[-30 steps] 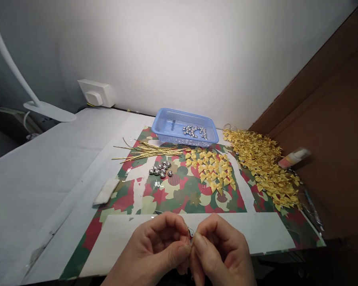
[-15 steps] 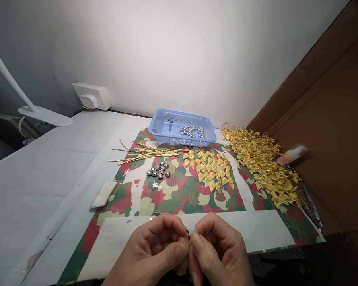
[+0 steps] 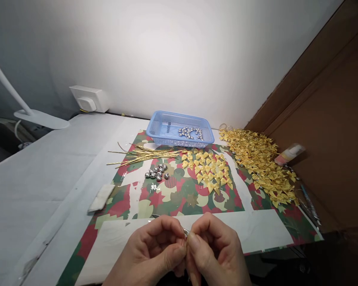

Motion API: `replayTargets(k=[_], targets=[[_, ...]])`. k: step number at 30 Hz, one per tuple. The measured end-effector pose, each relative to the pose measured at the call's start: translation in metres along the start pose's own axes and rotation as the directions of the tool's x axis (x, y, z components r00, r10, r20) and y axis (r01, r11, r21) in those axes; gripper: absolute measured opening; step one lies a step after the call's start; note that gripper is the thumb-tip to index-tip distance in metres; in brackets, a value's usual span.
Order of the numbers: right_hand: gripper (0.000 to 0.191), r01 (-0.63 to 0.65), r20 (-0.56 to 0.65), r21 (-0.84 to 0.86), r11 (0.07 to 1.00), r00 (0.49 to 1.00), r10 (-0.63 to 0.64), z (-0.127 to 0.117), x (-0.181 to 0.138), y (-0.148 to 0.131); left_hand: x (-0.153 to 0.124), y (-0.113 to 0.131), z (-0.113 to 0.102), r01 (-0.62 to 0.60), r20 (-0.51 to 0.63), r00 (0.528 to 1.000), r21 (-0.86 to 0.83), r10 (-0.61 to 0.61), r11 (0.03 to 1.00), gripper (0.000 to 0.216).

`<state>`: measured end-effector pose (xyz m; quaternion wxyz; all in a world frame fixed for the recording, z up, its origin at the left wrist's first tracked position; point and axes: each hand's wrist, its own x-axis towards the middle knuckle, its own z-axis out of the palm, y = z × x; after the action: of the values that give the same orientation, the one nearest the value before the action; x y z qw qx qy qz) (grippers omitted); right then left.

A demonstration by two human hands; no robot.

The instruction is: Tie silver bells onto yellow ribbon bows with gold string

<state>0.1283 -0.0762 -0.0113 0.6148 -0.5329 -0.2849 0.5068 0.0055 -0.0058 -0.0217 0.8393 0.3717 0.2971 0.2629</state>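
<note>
My left hand (image 3: pixel 155 250) and my right hand (image 3: pixel 214 250) meet at the near edge of the table, fingertips pinched together on a tiny shiny piece (image 3: pixel 185 231) that I cannot name. Both hands hover over a white paper strip (image 3: pixel 256 230) lying on a red, green and cream patterned sheet (image 3: pixel 181 194). Beyond them lie a small cluster of silver bells (image 3: pixel 157 173), a bundle of gold wire ties (image 3: pixel 146 153) and rows of small yellow bows (image 3: pixel 209 169).
A blue plastic basket (image 3: pixel 164 127) with silver bells stands at the back. A large heap of finished yellow bows (image 3: pixel 259 163) runs along the right, beside a brown board and a glue tube (image 3: pixel 288 154). A white pad (image 3: pixel 101 197), wall socket (image 3: pixel 89 99) and lamp base (image 3: pixel 41 118) sit left.
The hands stay pinched together with only slight finger shifts. The view has drifted a little, so the table items sit slightly further left.
</note>
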Motion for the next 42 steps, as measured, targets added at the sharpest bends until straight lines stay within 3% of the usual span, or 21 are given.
replayTargets(k=[19,29,37,42], targets=[[0.050,0.022,-0.029,-0.001,1.000,0.999,-0.022,-0.0008,-0.0007,0.0071,0.0000,-0.0007,0.0006,-0.006,-0.027,1.000,0.002,0.006,1.000,0.021],[0.052,0.014,-0.026,-0.081,0.997,1.000,-0.016,-0.0052,0.0003,0.0100,-0.0003,0.0022,0.0021,0.002,-0.012,1.000,0.012,-0.002,1.000,0.022],[0.050,0.006,0.017,0.021,1.000,1.000,-0.006,-0.0015,0.0014,0.0037,0.0004,0.0021,0.0035,-0.005,-0.016,1.000,0.018,0.006,1.000,0.021],[0.050,0.021,-0.024,0.044,0.999,1.000,-0.020,0.0034,-0.0001,0.0014,-0.0016,0.0016,0.0028,-0.011,-0.045,0.999,0.037,0.013,0.999,0.025]])
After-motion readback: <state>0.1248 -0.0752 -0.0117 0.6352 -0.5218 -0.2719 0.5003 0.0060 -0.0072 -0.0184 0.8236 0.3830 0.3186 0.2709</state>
